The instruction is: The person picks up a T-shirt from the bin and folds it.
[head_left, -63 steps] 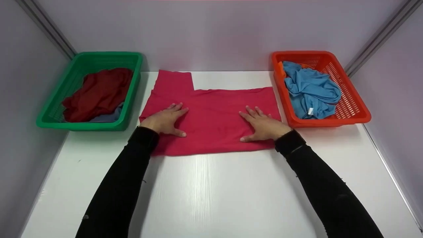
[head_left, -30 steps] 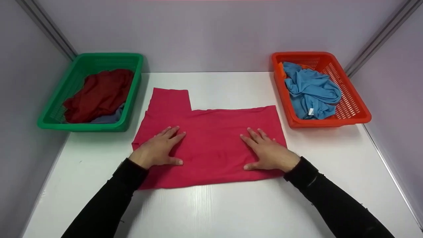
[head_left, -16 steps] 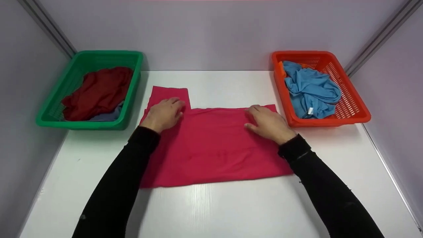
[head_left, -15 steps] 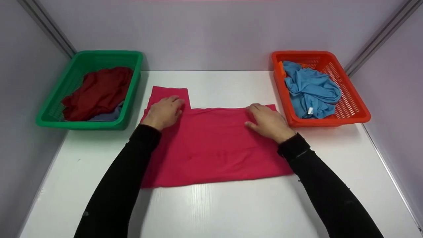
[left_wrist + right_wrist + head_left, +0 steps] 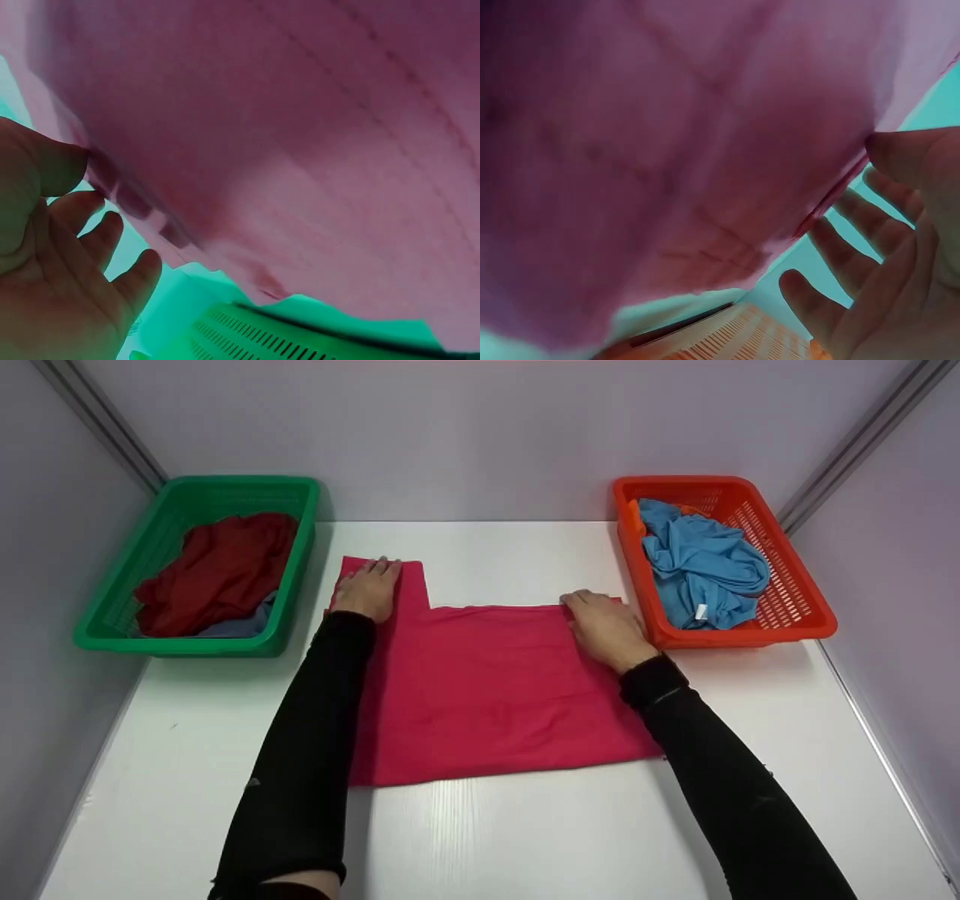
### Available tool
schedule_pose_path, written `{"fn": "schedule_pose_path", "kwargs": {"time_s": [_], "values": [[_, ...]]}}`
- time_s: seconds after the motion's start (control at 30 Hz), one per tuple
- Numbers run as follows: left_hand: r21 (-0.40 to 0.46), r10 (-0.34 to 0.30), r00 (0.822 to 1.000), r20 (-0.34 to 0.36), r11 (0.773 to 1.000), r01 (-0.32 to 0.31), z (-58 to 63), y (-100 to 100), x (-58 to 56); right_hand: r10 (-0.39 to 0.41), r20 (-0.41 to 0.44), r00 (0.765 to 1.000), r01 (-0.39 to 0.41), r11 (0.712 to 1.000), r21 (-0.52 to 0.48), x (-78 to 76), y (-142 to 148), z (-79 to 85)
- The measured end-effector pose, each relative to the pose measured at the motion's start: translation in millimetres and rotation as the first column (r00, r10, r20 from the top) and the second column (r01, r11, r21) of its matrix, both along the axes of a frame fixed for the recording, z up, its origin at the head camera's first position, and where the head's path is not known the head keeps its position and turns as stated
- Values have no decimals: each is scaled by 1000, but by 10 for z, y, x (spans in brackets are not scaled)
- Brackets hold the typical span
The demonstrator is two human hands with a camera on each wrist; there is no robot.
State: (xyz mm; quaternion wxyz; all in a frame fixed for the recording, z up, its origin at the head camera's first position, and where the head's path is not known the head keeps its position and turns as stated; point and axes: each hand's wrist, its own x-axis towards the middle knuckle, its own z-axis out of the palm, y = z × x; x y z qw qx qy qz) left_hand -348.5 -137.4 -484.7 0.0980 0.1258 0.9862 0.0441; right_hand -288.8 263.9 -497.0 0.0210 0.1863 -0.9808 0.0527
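Note:
A pinkish-red T-shirt [image 5: 487, 682], folded over, lies flat across the middle of the white table. Its sleeve sticks out at the far left. On that sleeve rests my left hand [image 5: 367, 589], fingers pointing to its far edge; the left wrist view shows the thumb against the cloth and the fingertips just at its border. My right hand [image 5: 606, 628] is at the shirt's far right corner, fingers bent down over the far edge. Seen from the right wrist, the thumb meets the cloth [image 5: 667, 187] while the other fingers stand loosely apart beyond the border.
At the back left stands a green basket [image 5: 274, 645] with a dark red garment [image 5: 217, 574] and a greyish-blue one in it. A red-orange basket [image 5: 750, 639] at the back right holds a blue garment [image 5: 709, 562]. Walls enclose the table [image 5: 465, 840] behind and on both sides.
First the shirt was drawn toward me under both flat hands. Then both hands went to its far edge; the left has since moved farther up onto the sleeve, the right only slightly.

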Motion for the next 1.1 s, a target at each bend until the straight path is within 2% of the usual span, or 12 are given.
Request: {"fn": "schedule_pose_path", "kwargs": {"time_s": [0.23,0.47,0.53,0.63,0.83,0.93,1.1], "values": [[-59,-28,991,-129,998,21,-13,-69,-60,-19,-110,994,21,1000,17,-38,-37,-11],[-122,-44,983,-180,992,22,56,-138,-170,-55,-131,990,63,997,53,-81,-20,42],[-128,-37,980,-198,992,12,86,-155,-188,-60,-161,985,68,997,44,-98,-17,49],[-110,-21,973,-231,994,-4,129,-169,-200,-61,-221,973,67,997,22,-122,-17,56],[-41,14,953,-303,999,-28,193,-174,-204,-74,-280,957,85,996,26,-165,-38,101],[0,14,945,-328,1000,-15,250,-175,-175,-47,-305,951,64,997,44,-158,-31,127],[20,-33,940,-339,999,43,380,-207,-47,-4,-265,964,22,998,66,-89,-13,172]]}}
